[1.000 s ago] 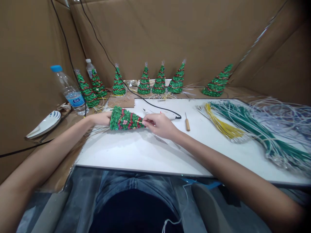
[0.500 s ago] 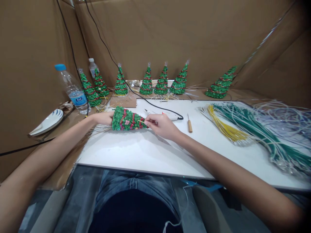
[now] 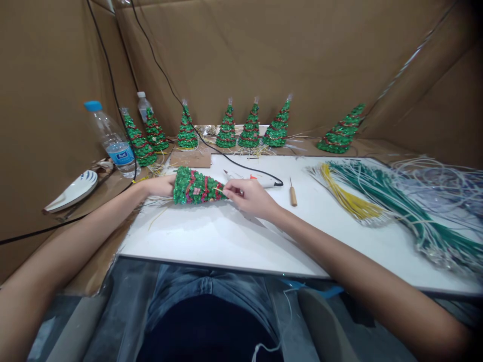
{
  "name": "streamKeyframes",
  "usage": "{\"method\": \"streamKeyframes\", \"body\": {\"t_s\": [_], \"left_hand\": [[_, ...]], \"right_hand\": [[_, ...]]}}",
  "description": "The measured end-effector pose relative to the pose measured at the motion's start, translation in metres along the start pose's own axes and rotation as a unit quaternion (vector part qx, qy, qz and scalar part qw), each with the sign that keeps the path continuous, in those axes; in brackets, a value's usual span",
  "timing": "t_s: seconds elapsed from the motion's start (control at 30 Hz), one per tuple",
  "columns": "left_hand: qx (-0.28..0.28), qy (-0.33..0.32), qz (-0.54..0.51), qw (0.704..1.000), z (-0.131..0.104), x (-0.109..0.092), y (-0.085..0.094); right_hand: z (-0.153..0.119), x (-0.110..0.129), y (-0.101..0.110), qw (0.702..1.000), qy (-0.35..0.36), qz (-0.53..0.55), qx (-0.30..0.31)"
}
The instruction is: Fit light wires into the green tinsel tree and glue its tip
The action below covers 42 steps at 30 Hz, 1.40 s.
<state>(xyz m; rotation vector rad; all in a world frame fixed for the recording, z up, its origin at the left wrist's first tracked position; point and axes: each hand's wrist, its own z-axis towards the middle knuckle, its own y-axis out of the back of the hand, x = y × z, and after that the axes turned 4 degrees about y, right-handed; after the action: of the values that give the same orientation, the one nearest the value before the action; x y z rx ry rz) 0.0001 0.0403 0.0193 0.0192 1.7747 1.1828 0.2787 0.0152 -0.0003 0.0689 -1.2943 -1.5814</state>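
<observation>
At glittery green cone-tree [image 3: 188,187], right hand [image 3: 249,196] pinches thin yellow strand [image 3: 218,189]; left hand [image 3: 163,186] half-inside, grip I cannot tell.

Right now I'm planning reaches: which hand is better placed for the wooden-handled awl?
Probably the right hand: it is nearer the awl, though pinching a thin yellowish strand at the held tree. The left hand is farther, partly hidden at the tree's wide end.
</observation>
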Motion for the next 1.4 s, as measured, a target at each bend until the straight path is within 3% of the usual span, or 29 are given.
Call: {"method": "streamKeyframes", "body": {"t_s": [0.17,0.4,0.57,0.87,1.07,1.4], "left_hand": [[-0.053,0.015,0.004,0.998,-0.004,-0.006,-0.006],[-0.139,0.028,-0.07,0.987,-0.013,-0.008,-0.023],[-0.217,0.043,-0.045,0.974,-0.017,-0.013,-0.028],[-0.158,0.019,0.046,0.986,-0.017,-0.024,-0.019],[-0.179,0.018,0.149,0.972,-0.025,-0.021,-0.01],[-0.205,-0.018,0.147,0.967,-0.032,-0.019,-0.011]], "right_hand": [[-0.002,0.0,0.0,1.0,0.004,0.004,0.002],[-0.004,0.001,0.002,1.0,0.009,0.011,0.006],[-0.004,0.0,0.002,1.0,0.016,0.011,0.006],[-0.005,0.002,0.003,1.0,0.016,0.018,-0.001],[-0.005,0.005,0.009,0.999,0.008,0.025,-0.019],[-0.004,0.012,0.013,0.998,0.022,0.047,-0.042]]}}
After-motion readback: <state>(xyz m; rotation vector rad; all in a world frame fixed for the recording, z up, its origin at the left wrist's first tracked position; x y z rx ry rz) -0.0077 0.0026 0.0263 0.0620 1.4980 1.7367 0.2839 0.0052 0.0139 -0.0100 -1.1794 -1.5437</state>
